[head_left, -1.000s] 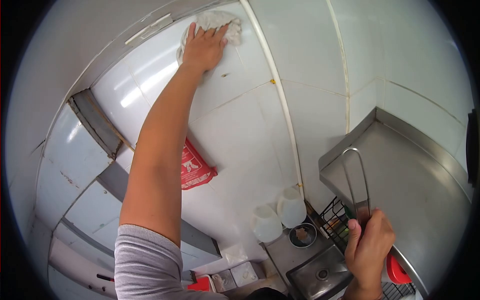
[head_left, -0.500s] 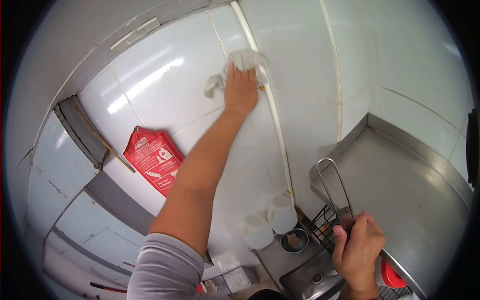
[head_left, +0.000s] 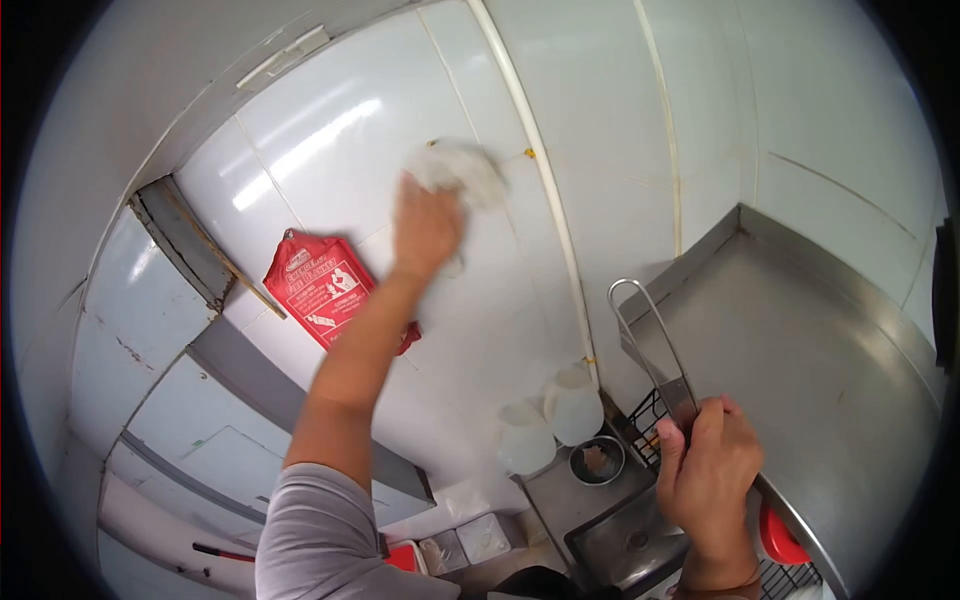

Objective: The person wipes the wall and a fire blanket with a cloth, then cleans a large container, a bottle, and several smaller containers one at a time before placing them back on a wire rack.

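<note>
My left hand (head_left: 425, 225) presses a whitish cloth (head_left: 462, 170) flat against the white tiled wall (head_left: 330, 140); hand and cloth are blurred by motion. The cloth sits just left of a thin white pipe (head_left: 545, 190) that runs down the wall. My right hand (head_left: 705, 480) grips the front edge of a stainless steel hood (head_left: 820, 350) at the lower right, beside a bent metal wire loop (head_left: 655, 345) that sticks up from that edge.
A red fire-blanket pouch (head_left: 320, 285) hangs on the wall left of my forearm. Below are two white plastic jugs (head_left: 550, 420), a small metal bowl (head_left: 597, 462), a steel sink (head_left: 625, 540) and a black wire rack (head_left: 650, 420). A grey window frame (head_left: 180, 240) lies far left.
My left hand has swept the cloth down from the top of the wall, over to the pipe, then back left and lower. My right hand has kept its grip on the hood edge.
</note>
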The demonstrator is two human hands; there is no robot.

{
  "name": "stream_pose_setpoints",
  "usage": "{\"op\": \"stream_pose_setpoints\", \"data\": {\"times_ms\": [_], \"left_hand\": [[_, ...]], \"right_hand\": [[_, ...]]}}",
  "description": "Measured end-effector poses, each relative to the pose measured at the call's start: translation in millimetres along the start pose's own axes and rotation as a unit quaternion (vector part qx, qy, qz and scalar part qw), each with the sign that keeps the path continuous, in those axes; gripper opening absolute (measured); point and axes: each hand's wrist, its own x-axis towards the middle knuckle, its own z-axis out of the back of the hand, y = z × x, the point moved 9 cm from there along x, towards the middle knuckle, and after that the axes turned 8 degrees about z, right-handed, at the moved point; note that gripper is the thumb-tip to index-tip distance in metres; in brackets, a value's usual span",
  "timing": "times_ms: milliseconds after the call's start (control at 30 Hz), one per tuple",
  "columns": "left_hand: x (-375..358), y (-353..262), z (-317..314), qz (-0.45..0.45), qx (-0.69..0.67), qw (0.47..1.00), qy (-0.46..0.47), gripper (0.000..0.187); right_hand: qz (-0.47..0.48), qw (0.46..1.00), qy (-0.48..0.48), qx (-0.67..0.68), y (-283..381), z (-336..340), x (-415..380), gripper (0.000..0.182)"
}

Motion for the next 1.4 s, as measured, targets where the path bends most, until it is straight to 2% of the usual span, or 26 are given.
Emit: {"op": "stream_pose_setpoints", "data": {"times_ms": [33,67,133,200,267,300,367,400,467,533,600,667,733,800,833,900,933,1000,1033,1067,1100,1167,1233,1267,1300,1400], "left_hand": [[1,9,38,-0.025,0.027,0.990,-0.133,0.046],[-6,16,22,-0.076,0.068,0.983,-0.155,0.053],[-35,6,-5,-0.038,0.124,0.992,0.000,0.057],[-108,-8,-74,-0.144,0.155,0.977,0.012,0.058],[-173,-16,-117,-0.226,0.165,0.950,0.141,0.057],[-163,-14,-106,-0.216,0.219,0.930,0.202,0.056],[-108,1,-50,-0.089,0.116,0.989,0.016,0.056],[-76,5,-14,-0.030,0.082,0.995,-0.039,0.060],[-40,0,16,-0.023,0.026,0.989,-0.141,0.066],[-28,-23,-17,-0.025,0.020,0.991,-0.131,0.065],[-37,-67,-93,-0.062,0.147,0.987,0.012,0.060],[-92,-120,-163,-0.170,0.140,0.975,0.003,0.057],[-161,-148,-224,-0.238,0.103,0.965,0.046,0.056],[-197,-143,-234,-0.246,0.042,0.962,0.111,0.055],[-195,-134,-227,-0.245,0.039,0.963,0.108,0.055],[-174,-104,-204,-0.174,0.017,0.981,0.079,0.054],[-148,-91,-177,-0.141,0.038,0.988,0.040,0.052],[-83,-65,-98,-0.029,-0.057,0.997,0.039,0.050],[-61,-67,-82,-0.030,-0.056,0.998,0.026,0.050],[-44,-68,-47,-0.016,-0.233,0.969,-0.085,0.052],[-32,-67,-11,-0.006,-0.402,0.896,-0.189,0.053],[-6,-118,44,-0.088,-0.477,0.833,-0.266,0.055],[34,-174,86,-0.110,-0.546,0.776,-0.294,0.061],[50,-197,100,-0.123,-0.594,0.748,-0.270,0.068],[60,-217,98,-0.050,-0.516,0.801,-0.298,0.069],[42,-210,64,0.016,-0.555,0.757,-0.346,0.072]], "right_hand": [[0.004,1.000,-0.001,0.002,1,1,1,0.026],[0.012,1.000,-0.001,0.003,2,1,3,0.026],[0.006,1.000,-0.002,0.012,2,0,4,0.026],[0.001,1.000,-0.014,0.021,2,0,4,0.026],[-0.015,1.000,-0.015,0.022,0,1,3,0.028],[-0.017,1.000,-0.019,0.015,-1,4,3,0.028],[0.001,1.000,0.000,0.019,0,-1,3,0.029],[-0.001,1.000,0.006,0.015,-1,-2,3,0.029],[-0.007,0.999,0.016,0.028,0,-3,4,0.023],[-0.007,1.000,0.008,-0.003,3,-3,7,0.025],[-0.012,0.999,0.006,-0.032,2,-6,6,0.027],[-0.021,0.999,-0.007,-0.029,2,-5,6,0.026],[-0.020,0.999,0.001,-0.035,7,-3,5,0.025],[-0.024,0.999,-0.001,-0.043,8,3,7,0.025],[-0.008,0.999,0.003,-0.031,10,3,8,0.025],[0.018,1.000,-0.002,-0.013,12,1,8,0.025],[0.018,1.000,-0.008,-0.016,12,3,9,0.025],[0.003,1.000,0.004,-0.006,9,1,9,0.026],[-0.002,1.000,0.002,-0.008,8,0,8,0.026],[0.001,1.000,-0.008,-0.010,7,2,8,0.026],[-0.003,1.000,0.002,-0.010,4,-1,7,0.026],[-0.009,1.000,0.011,-0.010,1,-4,8,0.027],[-0.008,1.000,0.006,-0.012,1,-7,8,0.027],[-0.008,1.000,0.015,-0.015,1,-9,8,0.027],[-0.013,1.000,0.012,-0.012,2,-8,10,0.027],[-0.010,1.000,0.020,-0.014,2,-7,11,0.027]]}}
